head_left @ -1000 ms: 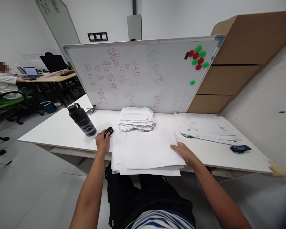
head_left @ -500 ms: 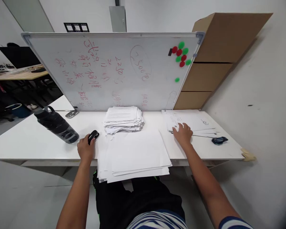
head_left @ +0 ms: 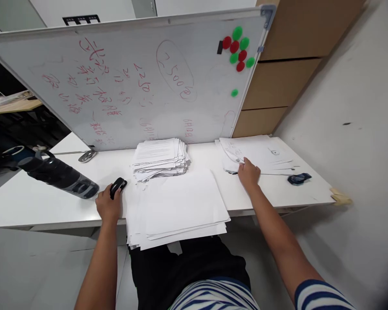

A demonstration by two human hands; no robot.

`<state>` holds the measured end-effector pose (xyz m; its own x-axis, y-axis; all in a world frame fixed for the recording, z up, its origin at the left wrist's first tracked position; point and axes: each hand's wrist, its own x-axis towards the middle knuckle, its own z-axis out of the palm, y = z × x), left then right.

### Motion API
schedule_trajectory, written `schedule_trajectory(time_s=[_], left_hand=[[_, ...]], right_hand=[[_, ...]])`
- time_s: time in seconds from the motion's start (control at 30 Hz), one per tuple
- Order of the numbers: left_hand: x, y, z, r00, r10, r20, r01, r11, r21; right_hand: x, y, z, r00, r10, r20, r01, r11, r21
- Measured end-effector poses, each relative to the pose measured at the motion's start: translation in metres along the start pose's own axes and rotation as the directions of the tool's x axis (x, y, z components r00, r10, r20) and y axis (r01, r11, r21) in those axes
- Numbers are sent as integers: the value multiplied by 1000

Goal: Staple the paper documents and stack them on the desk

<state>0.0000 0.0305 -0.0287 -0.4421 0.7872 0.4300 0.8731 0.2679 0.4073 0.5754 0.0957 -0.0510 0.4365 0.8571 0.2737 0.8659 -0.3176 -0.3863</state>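
Observation:
My left hand (head_left: 107, 205) is closed around a small black stapler (head_left: 117, 187) on the white table (head_left: 35, 202). My right hand (head_left: 248, 174) reaches to the right and pinches the near edge of a loose pile of printed sheets (head_left: 257, 154). Between my hands lies a wide stack of blank white paper (head_left: 177, 209) that overhangs the table's front edge. Behind it sits a thick pile of printed, stapled papers (head_left: 160, 157).
A dark water bottle (head_left: 56, 174) stands to the left of the stapler. A whiteboard (head_left: 132, 82) with red writing and magnets leans at the back. Brown cardboard boxes (head_left: 287, 64) stand at the right rear. A small dark object (head_left: 298, 178) lies at the far right.
My right hand left the blank stack and moved right onto the loose printed sheets, then closed on their edge. My left hand stayed on the stapler. The camera turned right and dipped.

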Motion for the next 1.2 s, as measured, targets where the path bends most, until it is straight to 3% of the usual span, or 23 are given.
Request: schedule_trajectory(time_s=[0.3, 0.5, 0.7, 1.07, 1.2], left_hand=[[0, 3, -1, 1000, -2, 0, 2, 1000, 10], [-2, 6, -3, 1000, -26, 7, 26, 1000, -6], [-1, 5, -1, 1000, -15, -17, 15, 1000, -1], [-1, 5, -3, 1000, -15, 11, 15, 1000, 6], [-2, 4, -1, 1000, 11, -16, -11, 1000, 19]], right_hand=[[-1, 3, 2, 1000, -22, -18, 22, 1000, 19], [2, 5, 0, 987, 38, 153, -38, 999, -5], [6, 4, -6, 975, 58, 215, -62, 998, 9], [6, 2, -6, 988, 48, 145, -61, 994, 90], [1, -4, -11, 999, -8, 35, 3, 990, 139]])
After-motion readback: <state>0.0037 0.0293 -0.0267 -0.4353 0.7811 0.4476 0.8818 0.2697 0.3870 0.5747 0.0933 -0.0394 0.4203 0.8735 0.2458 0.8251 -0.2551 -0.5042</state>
